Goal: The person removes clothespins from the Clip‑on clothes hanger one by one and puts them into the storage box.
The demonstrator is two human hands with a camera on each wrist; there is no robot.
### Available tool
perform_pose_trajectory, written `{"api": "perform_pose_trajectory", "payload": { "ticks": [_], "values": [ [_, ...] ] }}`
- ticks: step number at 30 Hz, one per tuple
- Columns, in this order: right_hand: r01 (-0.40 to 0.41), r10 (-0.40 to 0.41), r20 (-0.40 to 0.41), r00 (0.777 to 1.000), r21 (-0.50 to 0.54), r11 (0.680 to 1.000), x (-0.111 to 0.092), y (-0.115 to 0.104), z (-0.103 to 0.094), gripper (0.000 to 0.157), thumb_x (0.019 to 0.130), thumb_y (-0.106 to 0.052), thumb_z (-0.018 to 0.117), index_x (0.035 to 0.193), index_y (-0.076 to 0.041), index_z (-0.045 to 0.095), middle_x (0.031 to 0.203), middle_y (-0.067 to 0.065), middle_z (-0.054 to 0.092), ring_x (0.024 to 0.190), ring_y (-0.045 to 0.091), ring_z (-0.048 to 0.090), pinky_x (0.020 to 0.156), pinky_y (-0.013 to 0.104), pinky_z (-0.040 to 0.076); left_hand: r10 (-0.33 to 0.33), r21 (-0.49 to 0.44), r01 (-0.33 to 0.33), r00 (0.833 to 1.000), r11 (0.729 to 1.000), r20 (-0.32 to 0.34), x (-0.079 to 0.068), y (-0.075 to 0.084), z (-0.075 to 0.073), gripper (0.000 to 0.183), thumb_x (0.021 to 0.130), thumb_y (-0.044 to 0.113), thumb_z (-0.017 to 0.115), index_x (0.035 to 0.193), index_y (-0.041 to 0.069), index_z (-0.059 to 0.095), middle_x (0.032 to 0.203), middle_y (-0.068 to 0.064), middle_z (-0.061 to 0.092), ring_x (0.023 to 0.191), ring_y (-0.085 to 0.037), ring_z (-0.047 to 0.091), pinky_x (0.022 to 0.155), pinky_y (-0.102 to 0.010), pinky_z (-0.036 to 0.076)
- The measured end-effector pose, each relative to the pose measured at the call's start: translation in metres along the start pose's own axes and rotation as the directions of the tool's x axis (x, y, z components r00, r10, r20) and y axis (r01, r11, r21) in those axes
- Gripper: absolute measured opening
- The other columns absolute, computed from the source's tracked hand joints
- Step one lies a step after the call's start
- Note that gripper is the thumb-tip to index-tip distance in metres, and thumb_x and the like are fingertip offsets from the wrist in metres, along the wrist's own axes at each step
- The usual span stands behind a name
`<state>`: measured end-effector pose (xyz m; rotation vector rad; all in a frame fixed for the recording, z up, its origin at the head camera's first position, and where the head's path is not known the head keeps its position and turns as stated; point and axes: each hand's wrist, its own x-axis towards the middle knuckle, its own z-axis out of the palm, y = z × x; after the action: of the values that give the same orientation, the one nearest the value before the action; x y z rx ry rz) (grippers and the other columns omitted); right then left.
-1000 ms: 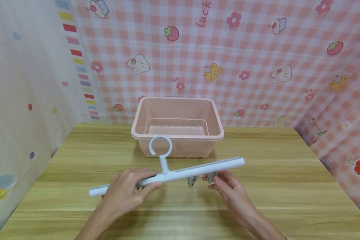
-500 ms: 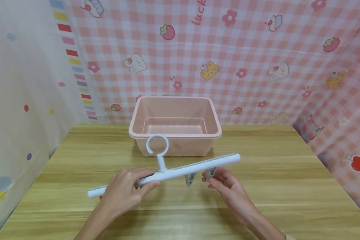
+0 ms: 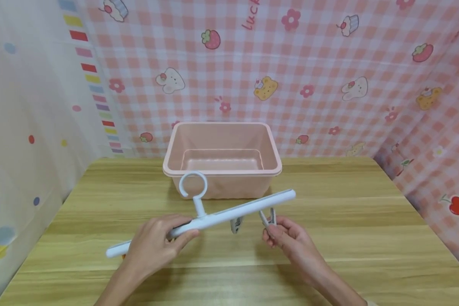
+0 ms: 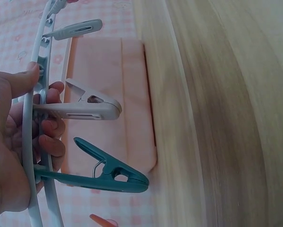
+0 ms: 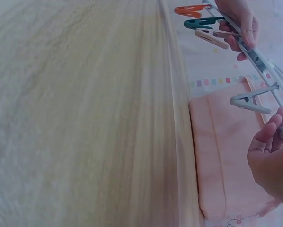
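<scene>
My left hand point(image 3: 158, 242) grips a white clip hanger point(image 3: 237, 212) near its middle, fingers curled round the bar, hook upward. The hanger tilts, its right end higher. My right hand point(image 3: 290, 240) pinches a grey clothespin point(image 3: 268, 219) by its handles, prongs pointing up, just below the right part of the bar. Another grey clothespin point(image 4: 80, 29) hangs from the bar between the hands. In the left wrist view, a beige clothespin point(image 4: 80, 106), a green clothespin point(image 4: 103, 172) and part of an orange clothespin point(image 4: 101, 221) line the bar's left half.
A pink plastic basin point(image 3: 222, 185) stands at the back middle of the wooden table point(image 3: 348, 221), behind the hanger. A checked pink cloth point(image 3: 229, 76) hangs behind the table, and a pale patterned cloth point(image 3: 30, 106) at the left.
My right hand has drawn the grey clothespin from under the bar, and its prongs now show apart from it. My left hand has shifted the hanger slightly left, its right end rising.
</scene>
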<state>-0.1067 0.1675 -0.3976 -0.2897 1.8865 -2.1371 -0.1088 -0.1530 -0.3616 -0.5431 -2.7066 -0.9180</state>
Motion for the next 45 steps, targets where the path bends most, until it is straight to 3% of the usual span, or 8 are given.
{"api": "perform_pose_trajectory", "payload": {
  "ticks": [8,11,16,20,24,30,37,45],
  "values": [
    [0.041,-0.052,0.119,0.992,0.093,0.995,-0.003,-0.004,-0.005,0.017,0.107,-0.013,0.043,0.114,-0.009,0.058,0.091,-0.009,0.064,0.084,0.002,0.057,0.079,0.018,0.049,0.001,-0.021,-0.001,1.0,1.0,0.001,-0.001,-0.001,0.002,0.019,0.088,0.038,0.077,0.1,0.024,0.078,0.073,0.018,0.062,0.053,0.005,0.042,0.051,-0.019,0.039],
    [0.046,-0.056,0.121,0.991,0.085,0.995,-0.004,-0.005,-0.005,0.018,0.107,-0.013,0.043,0.116,-0.008,0.058,0.091,-0.009,0.063,0.083,0.002,0.056,0.079,0.018,0.048,0.008,-0.034,-0.008,1.0,0.999,-0.005,-0.001,0.001,0.003,0.018,0.088,0.038,0.076,0.1,0.025,0.078,0.071,0.019,0.061,0.055,0.006,0.044,0.053,-0.019,0.04],
    [0.041,-0.041,-0.009,0.999,-0.055,0.998,-0.003,-0.008,-0.002,0.018,0.105,-0.019,0.052,0.112,-0.003,0.055,0.091,-0.008,0.068,0.083,0.004,0.061,0.079,0.021,0.052,0.014,-0.012,-0.014,1.0,1.0,-0.018,-0.001,0.004,0.004,0.018,0.088,0.039,0.077,0.1,0.026,0.078,0.073,0.019,0.062,0.059,0.005,0.045,0.058,-0.019,0.04],
    [0.088,-0.114,-0.11,0.987,-0.216,0.972,-0.004,-0.007,0.002,0.022,0.102,-0.018,0.058,0.109,0.003,0.054,0.092,-0.004,0.072,0.083,0.007,0.064,0.08,0.024,0.055,0.001,0.008,-0.001,1.0,1.0,-0.014,0.0,0.004,0.004,0.019,0.088,0.041,0.076,0.101,0.027,0.078,0.076,0.019,0.065,0.062,0.003,0.046,0.06,-0.019,0.041],
    [0.129,-0.182,-0.159,0.97,-0.297,0.946,-0.004,-0.006,0.005,0.021,0.101,-0.013,0.06,0.109,0.005,0.054,0.093,-0.005,0.073,0.084,0.008,0.067,0.08,0.024,0.057,-0.004,0.018,0.004,1.0,1.0,-0.016,0.0,0.004,0.005,0.02,0.088,0.041,0.077,0.102,0.026,0.078,0.076,0.019,0.064,0.062,0.002,0.046,0.059,-0.019,0.04],
    [0.141,-0.214,-0.19,0.958,-0.34,0.93,-0.003,-0.005,0.007,0.019,0.099,-0.011,0.062,0.108,0.005,0.055,0.091,-0.008,0.074,0.083,0.013,0.067,0.077,0.026,0.058,-0.005,0.004,0.005,1.0,1.0,-0.007,-0.001,0.004,0.004,0.02,0.088,0.041,0.076,0.101,0.026,0.078,0.07,0.019,0.059,0.059,0.003,0.043,0.056,-0.019,0.039],
    [0.147,-0.193,-0.147,0.97,-0.273,0.951,-0.003,-0.006,0.006,0.023,0.102,-0.015,0.057,0.11,0.007,0.054,0.089,-0.005,0.072,0.08,0.009,0.065,0.076,0.026,0.057,0.012,0.002,-0.012,1.0,1.0,-0.02,-0.001,0.002,0.005,0.019,0.088,0.041,0.076,0.098,0.026,0.078,0.069,0.02,0.057,0.058,0.003,0.043,0.055,-0.018,0.038],
    [0.09,-0.091,0.036,0.995,0.014,0.996,-0.002,-0.008,0.0,0.017,0.108,-0.019,0.043,0.109,-0.008,0.057,0.089,-0.009,0.064,0.082,0.003,0.059,0.077,0.02,0.051,0.01,-0.021,-0.011,1.0,1.0,-0.026,-0.002,0.003,0.004,0.021,0.088,0.04,0.076,0.101,0.024,0.078,0.071,0.018,0.061,0.059,0.004,0.044,0.055,-0.018,0.039]
  ]
}}
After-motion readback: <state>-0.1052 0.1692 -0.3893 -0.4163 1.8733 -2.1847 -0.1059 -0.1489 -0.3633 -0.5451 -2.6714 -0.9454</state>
